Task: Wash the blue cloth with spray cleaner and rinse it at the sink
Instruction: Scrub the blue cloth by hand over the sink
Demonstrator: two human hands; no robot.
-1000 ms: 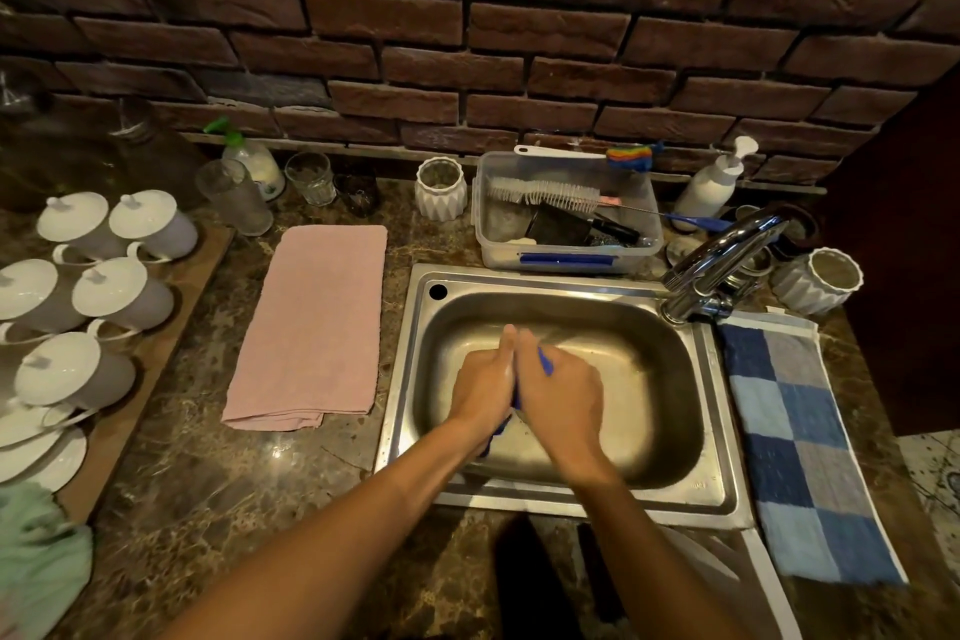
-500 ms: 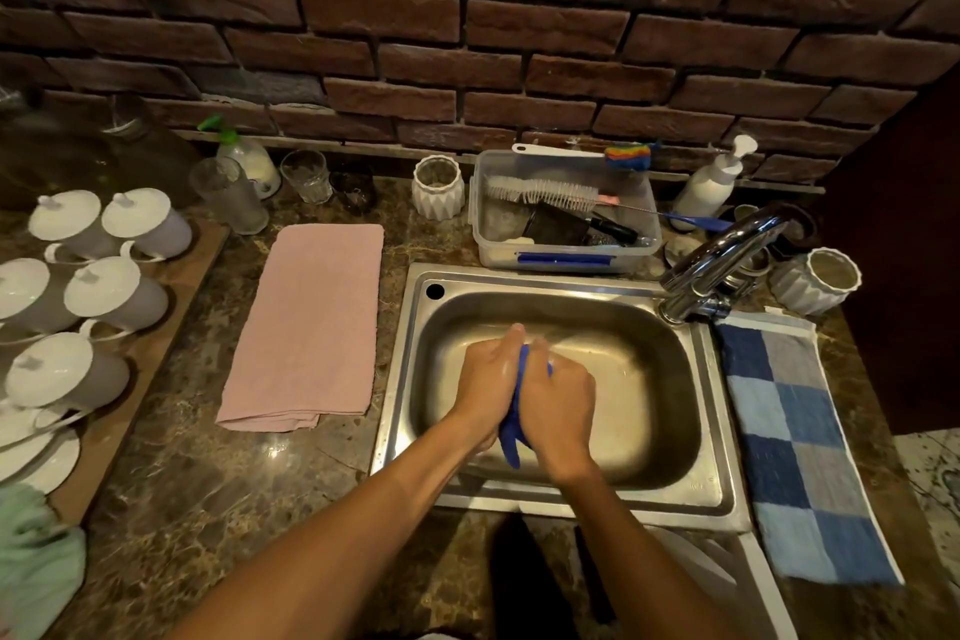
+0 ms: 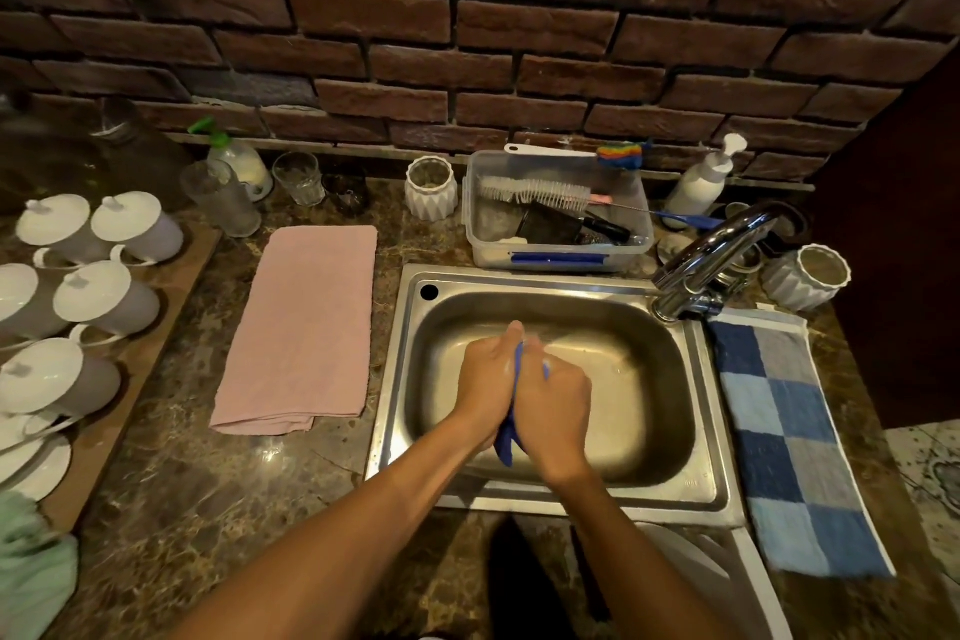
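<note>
A folded pink towel (image 3: 304, 325) is lying flat on the marbled bench (image 3: 218, 494), left of the basin. Lidded white cups (image 3: 106, 296) are standing on a wooden board (image 3: 140, 369) at far left. A clear plastic tub (image 3: 558, 218) holding a white bottle brush (image 3: 535, 192) is sitting behind the basin. A blue checked mat (image 3: 789, 437) is lying to the right. A white pump bottle (image 3: 704, 177) is standing against the brick wall (image 3: 467, 42).

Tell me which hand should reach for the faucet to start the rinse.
Probably the right hand. The faucet stands at the sink's right rear corner, on that hand's side, so the left hand can hold the blue cloth without crossing over.
</note>
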